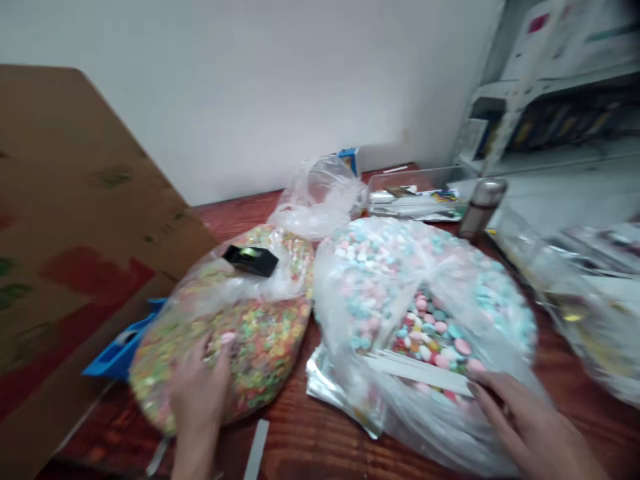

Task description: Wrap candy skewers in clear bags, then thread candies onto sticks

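My left hand (197, 383) rests on the small yellow, green and orange candies in an opened clear bag (175, 307), thumb and fingers apart. Its fingertips are blurred, and I see nothing held in it. At the right, my right hand (520, 407) is closed in a pinch on the end of a bundle of thin white strips (423, 371). Those strips lie across the opening of a second clear bag (345, 293), full of pink, blue and white candies (430, 327). On top of the left bag sits a small black object (253, 260) with a greenish patch.
A cardboard box (85, 220) stands at the left, beside a blue object (120, 343). Behind the bags are crumpled clear plastic (320, 193), a clear tray (420, 200) and a metal flask (483, 207). Silvery packaging (325, 380) and a pale strip (257, 450) lie on the table.
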Motion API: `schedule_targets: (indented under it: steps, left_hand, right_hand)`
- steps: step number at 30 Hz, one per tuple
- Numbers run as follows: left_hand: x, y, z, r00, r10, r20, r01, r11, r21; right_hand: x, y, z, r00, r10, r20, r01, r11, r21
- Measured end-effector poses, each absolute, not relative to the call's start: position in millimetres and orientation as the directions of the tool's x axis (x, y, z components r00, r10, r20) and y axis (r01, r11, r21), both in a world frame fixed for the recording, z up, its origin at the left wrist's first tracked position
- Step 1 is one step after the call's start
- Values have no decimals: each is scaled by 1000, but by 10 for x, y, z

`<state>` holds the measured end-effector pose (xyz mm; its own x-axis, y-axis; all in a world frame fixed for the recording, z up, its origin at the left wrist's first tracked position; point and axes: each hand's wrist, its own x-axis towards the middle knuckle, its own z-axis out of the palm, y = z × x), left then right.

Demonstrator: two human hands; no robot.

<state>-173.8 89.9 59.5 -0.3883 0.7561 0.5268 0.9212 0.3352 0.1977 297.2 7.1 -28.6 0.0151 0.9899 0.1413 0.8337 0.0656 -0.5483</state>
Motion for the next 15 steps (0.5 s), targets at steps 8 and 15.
schedule_targets:
  steps: [8, 15]
  left_hand:
    - [-740, 871, 722, 13, 635, 772, 945, -259, 198]
    - [-1721, 757, 664, -474, 729, 493, 842, 540, 11]
  right_hand:
    - [2694, 435, -58, -147, 976, 159, 910, 196, -365]
    - [2623, 406, -385, -181, 941, 286, 879, 285, -382]
